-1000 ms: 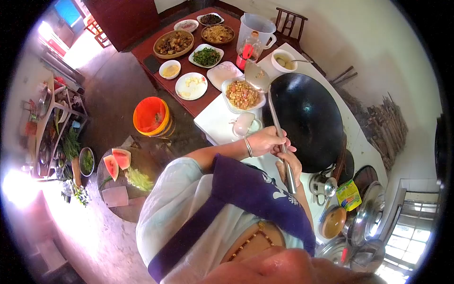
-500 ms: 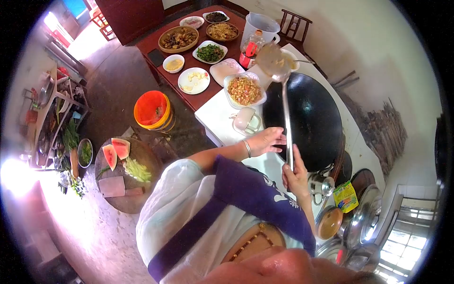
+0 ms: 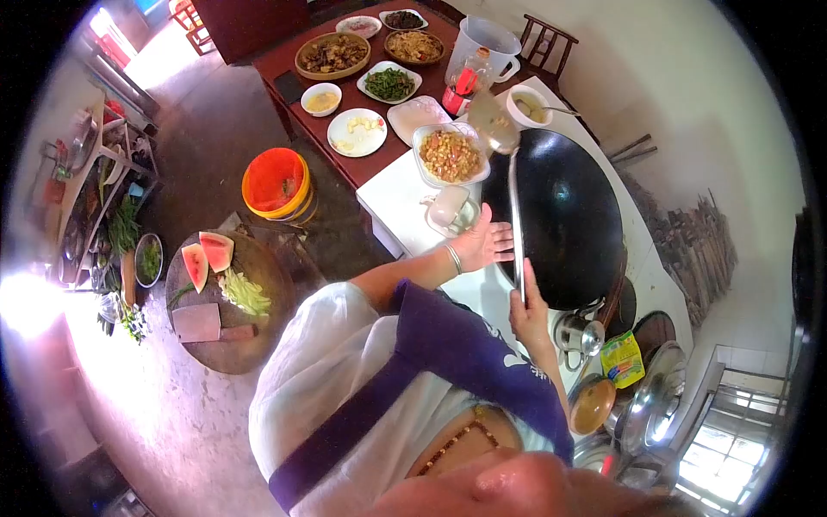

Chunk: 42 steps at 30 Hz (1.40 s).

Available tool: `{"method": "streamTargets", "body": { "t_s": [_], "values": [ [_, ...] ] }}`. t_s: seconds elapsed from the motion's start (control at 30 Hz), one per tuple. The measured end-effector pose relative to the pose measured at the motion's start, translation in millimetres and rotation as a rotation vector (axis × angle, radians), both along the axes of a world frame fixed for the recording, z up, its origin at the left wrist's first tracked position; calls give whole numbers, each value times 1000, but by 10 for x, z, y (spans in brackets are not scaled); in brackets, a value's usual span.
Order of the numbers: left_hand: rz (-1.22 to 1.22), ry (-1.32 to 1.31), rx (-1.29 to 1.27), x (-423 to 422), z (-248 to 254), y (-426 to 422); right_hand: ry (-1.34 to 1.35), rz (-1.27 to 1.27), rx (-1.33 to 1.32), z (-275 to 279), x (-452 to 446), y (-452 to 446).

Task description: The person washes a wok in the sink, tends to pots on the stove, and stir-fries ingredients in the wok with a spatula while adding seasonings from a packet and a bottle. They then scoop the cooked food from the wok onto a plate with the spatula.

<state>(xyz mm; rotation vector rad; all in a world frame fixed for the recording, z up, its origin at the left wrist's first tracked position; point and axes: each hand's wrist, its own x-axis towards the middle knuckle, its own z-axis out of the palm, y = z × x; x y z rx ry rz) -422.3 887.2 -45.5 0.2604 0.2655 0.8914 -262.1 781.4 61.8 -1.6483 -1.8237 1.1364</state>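
My right hand (image 3: 528, 312) is wrapped round the handle of a long metal ladle (image 3: 517, 215). The ladle's head, slightly blurred, is raised beyond the left rim of a big black wok (image 3: 568, 207) and points away from me. No food shows inside the wok. My left hand (image 3: 485, 239), a bangle at its wrist, is open with fingers spread; its fingertips come close to the ladle handle, and I cannot tell if they touch it. Just beyond that hand are a pale pinkish lidded cup (image 3: 450, 207) and a square bowl of diced food (image 3: 450, 156).
Several filled dishes stand on the red table (image 3: 284, 65), with a plastic jug (image 3: 481, 47) near a white bowl (image 3: 528, 107). Lids and a yellow packet (image 3: 622, 359) sit at right. An orange bucket (image 3: 277, 181) and a chopping board (image 3: 228, 358) with watermelon and cleaver are left.
My left hand has spread its fingers and shifted slightly away from me. The ladle's head has swung a little left and nearer, and my right hand stays on the handle.
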Motion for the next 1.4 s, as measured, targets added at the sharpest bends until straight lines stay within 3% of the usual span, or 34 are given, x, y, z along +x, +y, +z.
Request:
{"method": "streamTargets", "body": {
  "t_s": [0.13,0.23,0.27,0.33,0.4,0.43,0.47,0.5,0.63,0.7,0.77,0.83,0.97,1.03,1.1,1.17,1.2,1.23,1.27,1.3,1.37,1.4],
  "values": [
    [9,87,-107,-40,-37,-30,91,-39,175,303,45,-52],
    [-20,-15,-115,80,-80,60,-109,109,457,-192,5,18],
    [-20,-10,-73,125,1,62,-227,164,430,-384,-20,17],
    [-26,-29,-57,76,166,-12,-115,187,183,-361,106,93],
    [-36,53,19,0,194,37,-29,57,-32,-328,20,233],
    [-33,79,32,16,184,-43,-14,-36,-194,-22,-49,152],
    [-46,59,60,10,114,-40,0,-52,-162,52,4,124],
    [-33,67,-67,56,-118,17,14,-67,-130,126,57,98],
    [-22,134,-202,26,-107,-40,84,-20,134,316,130,28],
    [6,42,-223,82,-43,-20,52,91,330,-2,145,45],
    [34,30,-67,267,455,-52,-27,228,236,-364,131,108],
    [-27,37,-95,349,264,-163,8,188,185,-454,165,153],
    [-156,223,-7,305,169,-176,462,-32,-232,-196,176,104],
    [-380,589,615,112,311,-248,728,-114,-389,-2,366,87],
    [-463,450,525,-246,682,-445,780,-181,-381,-31,638,105],
    [-342,361,497,-696,712,-402,584,-141,-245,-82,895,116],
    [-184,298,418,-936,631,-342,317,-152,-146,-216,1040,133],
    [119,349,179,-1101,682,-335,50,-161,-42,-441,1211,163],
    [258,297,46,-1342,526,-149,-163,-15,267,-630,1368,149],
    [391,428,0,-1504,506,-24,-411,55,606,-821,1525,136],
    [407,917,-120,-1695,394,254,-619,-100,-46,-472,1360,50],
    [330,1070,-123,-1753,222,408,-669,-92,-61,-515,1356,32]
  ]
}}
